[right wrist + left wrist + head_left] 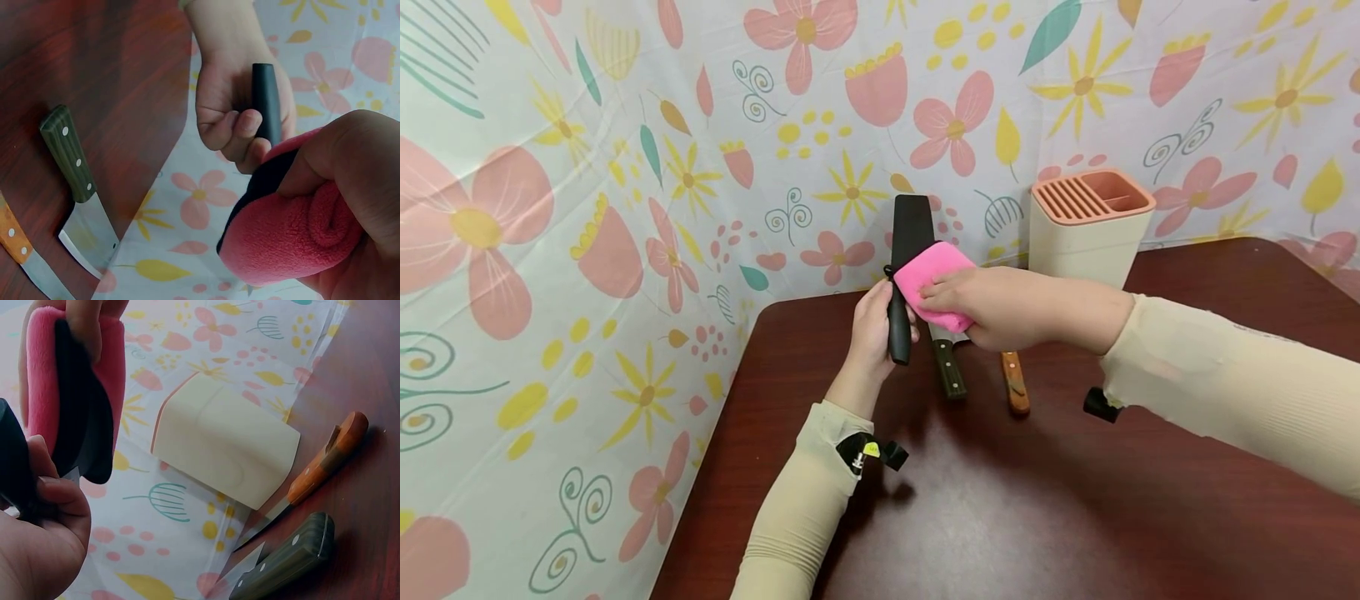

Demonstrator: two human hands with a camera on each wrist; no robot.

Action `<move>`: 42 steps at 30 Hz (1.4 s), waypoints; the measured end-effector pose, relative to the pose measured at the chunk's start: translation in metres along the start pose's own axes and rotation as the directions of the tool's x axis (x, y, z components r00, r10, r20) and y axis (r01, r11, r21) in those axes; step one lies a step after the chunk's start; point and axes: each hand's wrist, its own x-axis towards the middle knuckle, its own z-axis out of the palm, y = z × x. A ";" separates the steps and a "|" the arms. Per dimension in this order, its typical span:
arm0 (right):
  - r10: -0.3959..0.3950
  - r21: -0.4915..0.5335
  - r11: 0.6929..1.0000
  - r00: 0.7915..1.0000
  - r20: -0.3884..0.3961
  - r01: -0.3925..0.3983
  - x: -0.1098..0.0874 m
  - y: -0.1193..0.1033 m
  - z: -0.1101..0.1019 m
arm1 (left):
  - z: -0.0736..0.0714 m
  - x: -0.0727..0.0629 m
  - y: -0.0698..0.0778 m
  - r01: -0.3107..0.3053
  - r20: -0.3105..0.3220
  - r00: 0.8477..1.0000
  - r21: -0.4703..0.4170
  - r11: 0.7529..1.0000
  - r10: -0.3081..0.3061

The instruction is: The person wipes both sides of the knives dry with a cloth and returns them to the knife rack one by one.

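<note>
My left hand (868, 329) grips the black handle (898, 329) of a broad kitchen knife, its dark blade (912, 221) pointing up and away. My right hand (1007, 304) holds a folded pink cloth (934, 271) against the lower part of that blade. Seen from the left wrist, the cloth (44, 369) lies on both sides of the dark blade (87, 419). In the right wrist view the thumb presses over the cloth (281, 244), and the left hand's fingers (248, 125) curl round the handle (267, 100). The blade's middle is hidden under the cloth.
On the dark wooden table (1075, 517) lie a knife with a green-black riveted handle (951, 371) and one with an orange-brown wooden handle (1015, 387). A cream knife holder (1082, 250) with a slotted pink top stands behind. Flower-patterned fabric (700, 150) hangs along the back and left.
</note>
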 end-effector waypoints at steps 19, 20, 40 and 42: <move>0.047 0.110 0.993 0.991 -0.122 -0.033 -0.025 0.014 -0.063 | -0.004 0.001 -0.003 0.019 0.032 0.999 -0.015 1.000 -0.019; 0.078 0.106 0.992 0.991 -0.112 -0.066 -0.024 0.017 -0.070 | -0.004 0.000 -0.003 0.021 0.035 0.999 -0.014 1.000 -0.021; 0.361 0.076 0.927 0.819 -0.446 -0.367 0.051 0.090 -0.100 | 0.003 -0.004 -0.007 0.041 0.062 0.997 0.017 0.999 -0.042; 0.336 0.037 0.930 0.806 -0.487 -0.365 0.057 0.092 -0.092 | 0.004 -0.004 -0.007 0.045 0.062 0.997 0.018 0.999 -0.046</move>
